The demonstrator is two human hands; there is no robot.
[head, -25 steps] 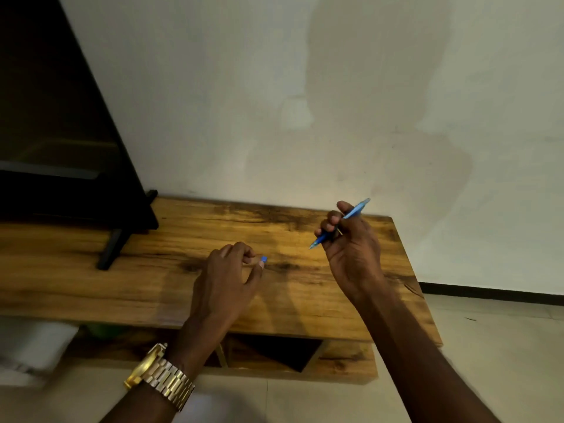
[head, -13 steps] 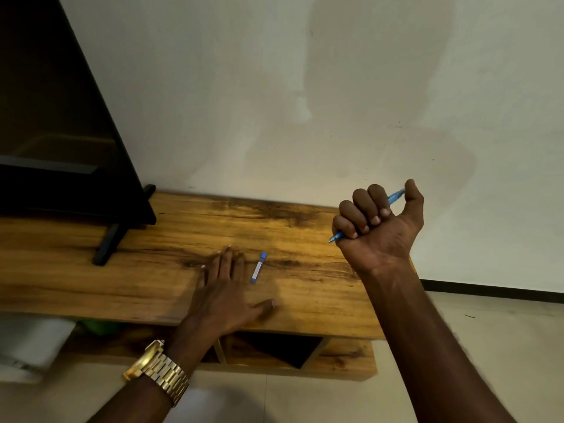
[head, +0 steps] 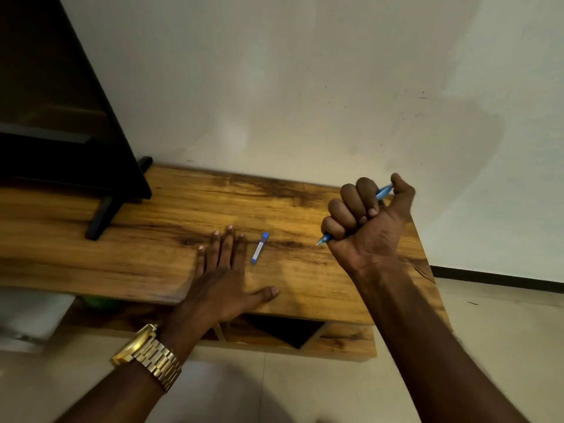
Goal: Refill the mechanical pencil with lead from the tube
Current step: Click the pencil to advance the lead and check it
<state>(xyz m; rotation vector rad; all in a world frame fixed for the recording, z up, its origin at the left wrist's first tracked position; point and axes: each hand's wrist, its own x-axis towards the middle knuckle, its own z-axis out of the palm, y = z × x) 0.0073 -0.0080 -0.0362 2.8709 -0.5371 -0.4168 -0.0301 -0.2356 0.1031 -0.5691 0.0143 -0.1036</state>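
**Ana:** Head view showed the wooden bench (head: 171,264) filling the lower frame, a dark stand (head: 100,218) at its far left. What worried you?

**Ben:** Start with the arms. The right hand (head: 367,227) was raised above the bench's right end, curled into a full fist around the mechanical pencil (head: 384,192), tip poking out low toward the bench, cap end up by the thumb. A fist like that is a poor hold for fine work. I judged the cap would be hard to pull off without regripping, and a regrip in mid-air could drop the pencil off the bench edge.

**Ana:** And the left hand (head: 222,279)?

**Ben:** It lay flat, palm down, fingers spread, holding nothing. The gold watch (head: 149,355) sat on that wrist.

**Ana:** Where was the lead tube (head: 259,248)?

**Ben:** It lay on the bench just right of the left fingertips, apart from them, between the two hands. Its blue cap pointed away from the person.

**Ana:** The risk there?

**Ben:** It was slim and light, I'd say. A careless sweep of the flat hand could skid it away. Whether it was capped tight I couldn't tell. If it opened too sharply, the leads could spill or snap, and they'd be hard to find on that grain.
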